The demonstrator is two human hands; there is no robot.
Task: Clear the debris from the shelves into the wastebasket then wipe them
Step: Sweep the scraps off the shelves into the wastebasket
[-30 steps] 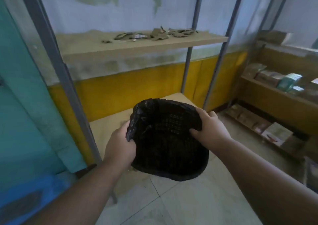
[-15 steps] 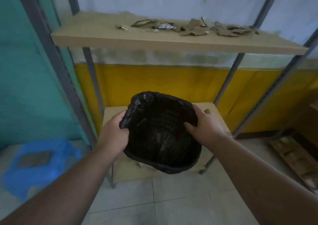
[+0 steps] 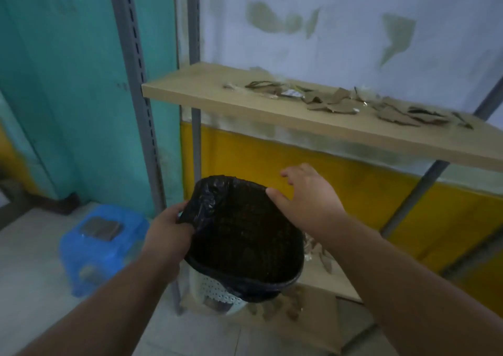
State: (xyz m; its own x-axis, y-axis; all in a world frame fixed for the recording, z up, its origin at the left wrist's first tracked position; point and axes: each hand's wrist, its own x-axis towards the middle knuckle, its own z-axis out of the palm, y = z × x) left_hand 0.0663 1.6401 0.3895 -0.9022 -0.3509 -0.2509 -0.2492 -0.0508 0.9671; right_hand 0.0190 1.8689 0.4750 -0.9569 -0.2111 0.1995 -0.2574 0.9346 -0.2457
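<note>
My left hand (image 3: 166, 235) grips the bin (image 3: 245, 235) by its bag rim; my right hand (image 3: 307, 200) is open, just above the bin. The bin hangs under the shelf's (image 3: 190, 88) left end, mouth tipped up toward me. One-hand hold may slip. Scraps (image 3: 340, 102) swept off the shelf's front edge could miss it.

The upper shelf (image 3: 272, 110) runs off the right edge. The wastebasket (image 3: 245, 235) hides much of the lower shelf (image 3: 321, 276).

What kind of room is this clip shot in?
Probably a storeroom or shop back room: slotted metal shelving uprights carrying a wooden shelf, a worn two-tone wall, and a blue plastic stool.
</note>
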